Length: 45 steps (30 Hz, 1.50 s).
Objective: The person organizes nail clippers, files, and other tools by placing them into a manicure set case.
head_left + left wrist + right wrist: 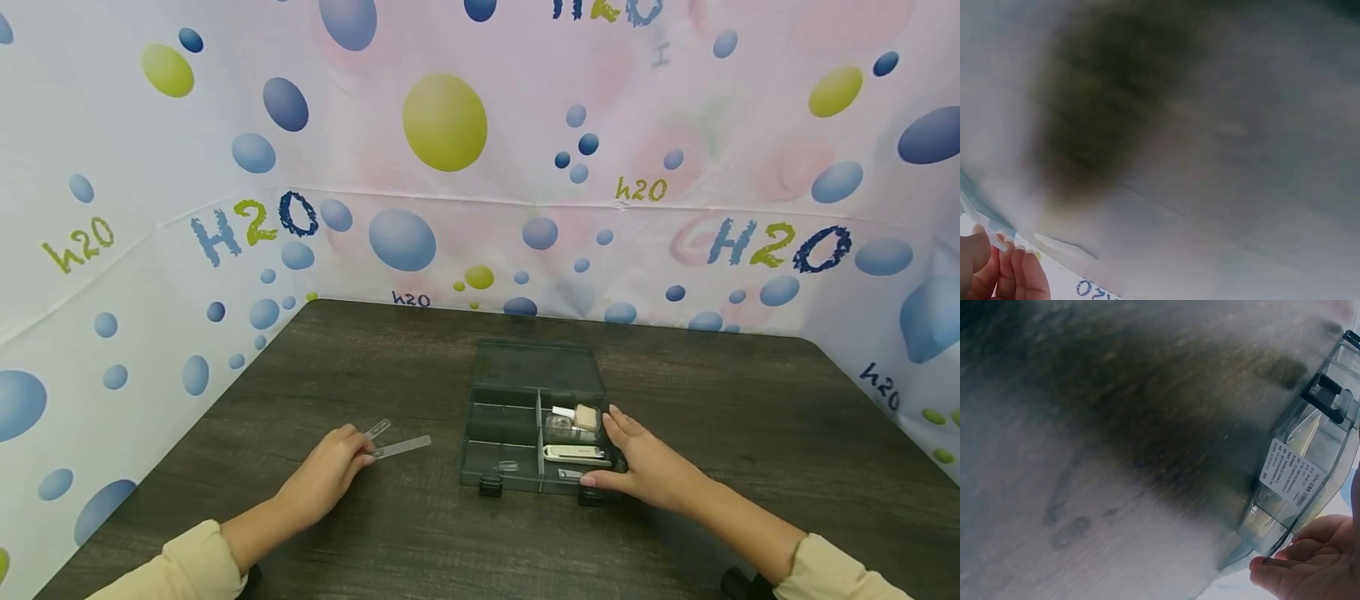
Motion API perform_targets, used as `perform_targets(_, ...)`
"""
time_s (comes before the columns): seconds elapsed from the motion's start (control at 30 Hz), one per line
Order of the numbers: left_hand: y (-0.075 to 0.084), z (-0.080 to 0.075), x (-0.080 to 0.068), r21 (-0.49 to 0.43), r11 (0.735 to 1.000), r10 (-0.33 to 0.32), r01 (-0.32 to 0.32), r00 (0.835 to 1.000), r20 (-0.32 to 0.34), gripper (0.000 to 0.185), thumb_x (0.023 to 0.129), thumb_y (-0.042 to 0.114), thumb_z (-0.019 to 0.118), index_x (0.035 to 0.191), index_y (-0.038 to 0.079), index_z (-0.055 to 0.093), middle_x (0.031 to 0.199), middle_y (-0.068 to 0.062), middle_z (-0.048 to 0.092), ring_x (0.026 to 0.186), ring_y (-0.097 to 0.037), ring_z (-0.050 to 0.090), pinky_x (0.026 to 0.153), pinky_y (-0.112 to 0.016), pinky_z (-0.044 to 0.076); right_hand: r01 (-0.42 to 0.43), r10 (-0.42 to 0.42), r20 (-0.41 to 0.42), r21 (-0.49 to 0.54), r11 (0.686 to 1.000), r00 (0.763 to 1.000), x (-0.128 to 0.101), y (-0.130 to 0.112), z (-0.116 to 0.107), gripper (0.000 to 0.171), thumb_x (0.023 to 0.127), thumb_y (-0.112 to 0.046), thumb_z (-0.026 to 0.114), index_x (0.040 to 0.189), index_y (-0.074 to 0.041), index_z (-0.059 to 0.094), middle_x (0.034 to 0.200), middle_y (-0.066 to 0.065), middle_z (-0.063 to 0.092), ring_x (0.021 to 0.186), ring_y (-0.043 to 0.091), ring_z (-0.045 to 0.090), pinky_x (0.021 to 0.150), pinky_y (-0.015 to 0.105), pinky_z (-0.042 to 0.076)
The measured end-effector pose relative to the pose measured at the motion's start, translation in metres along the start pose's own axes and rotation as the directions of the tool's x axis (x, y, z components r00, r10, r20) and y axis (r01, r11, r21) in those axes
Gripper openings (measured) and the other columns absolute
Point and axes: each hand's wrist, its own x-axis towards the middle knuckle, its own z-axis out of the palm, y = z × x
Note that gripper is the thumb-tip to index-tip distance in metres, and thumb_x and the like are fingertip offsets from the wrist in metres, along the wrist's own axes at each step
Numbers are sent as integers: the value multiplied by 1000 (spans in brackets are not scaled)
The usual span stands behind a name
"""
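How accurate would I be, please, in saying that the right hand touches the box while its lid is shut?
Not quite: the lid is open, laid back behind the compartments, as the head view shows. The right hand does touch the box.

From the head we look forward and down across the worktop [360,350], past its far edge and corners. At each wrist we look close: the left view shares the left hand [326,471] with the head's, the right the right hand [651,465] and box [504,419].
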Motion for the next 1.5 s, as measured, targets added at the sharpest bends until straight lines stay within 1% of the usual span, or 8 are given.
perform_targets(0.33, 12, 3, 19, -35, 998, 44, -47, 996, -80, 4, 82, 3, 65, 85, 2, 64, 81, -2, 58, 74, -13, 54, 64, -26, 49, 3, -3, 1, 5, 1000, 1000, 0, -1, -1, 102, 76, -62, 61, 137, 14, 32, 146, 34, 24, 132, 49, 29, 99, 61, 36)
perform_targets(0.7, 25, 12, 36, -68, 995, 68, -74, 994, -89, 3, 83, 2, 64, 86, 1, 64, 83, -4, 59, 76, -14, 53, 64, -25, 49, 0, 0, 5, -1, 1000, 1000, 1, -1, -1, 102, 76, -62, 61, 137, 14, 32, 146, 34, 23, 132, 50, 29, 99, 61, 36)
perform_targets(0.83, 28, 16, 44, -80, 994, 65, -71, 995, -76, 3, 84, 3, 63, 87, 1, 64, 83, -4, 58, 76, -14, 53, 64, -25, 48, -1, 1, 4, 1, 1000, 1000, 0, -1, -1, 102, 76, -63, 61, 138, 14, 32, 146, 34, 23, 132, 49, 28, 99, 61, 36)
perform_targets(0.97, 33, 20, 54, -95, 992, 81, -87, 995, -62, 4, 85, 3, 63, 87, 0, 64, 83, -5, 58, 75, -14, 51, 63, -25, 47, 2, -2, 0, -1, 1000, 1000, 0, 0, 0, 102, 76, -62, 62, 137, 14, 32, 145, 34, 24, 132, 50, 29, 99, 61, 36)
perform_targets(1.07, 38, 23, 62, -93, 987, 125, -131, 990, -64, 5, 85, 4, 62, 87, 0, 64, 83, -5, 58, 75, -15, 52, 64, -26, 48, 4, -4, -3, -2, 1000, 1000, 0, 0, 0, 101, 76, -61, 62, 137, 14, 32, 145, 35, 24, 131, 50, 29, 98, 62, 36)
perform_targets(1.2, 42, 26, 73, -79, 981, 174, -176, 984, -37, 6, 87, 6, 61, 89, 1, 64, 85, -5, 58, 77, -16, 53, 66, -26, 48, 0, 0, -4, 1, 1000, 1000, 0, 0, 1, 101, 76, -61, 62, 137, 14, 32, 145, 34, 23, 132, 50, 29, 99, 62, 36)
perform_targets(1.33, 46, 29, 84, -69, 982, 178, -177, 984, -1, 8, 87, 8, 61, 91, 2, 65, 86, -4, 58, 78, -15, 53, 67, -26, 49, -4, 4, -4, 2, 1000, 1000, 0, 1, 1, 101, 76, -62, 61, 137, 13, 32, 146, 34, 23, 132, 50, 29, 99, 62, 36)
perform_targets(1.5, 52, 33, 96, -41, 981, 190, -189, 982, 5, 10, 87, 10, 62, 92, 2, 67, 86, -4, 60, 78, -16, 55, 69, -27, 50, -6, 6, -6, -3, 1000, 1000, 0, 1, 2, 101, 76, -63, 61, 138, 13, 33, 146, 33, 23, 132, 50, 29, 99, 62, 36)
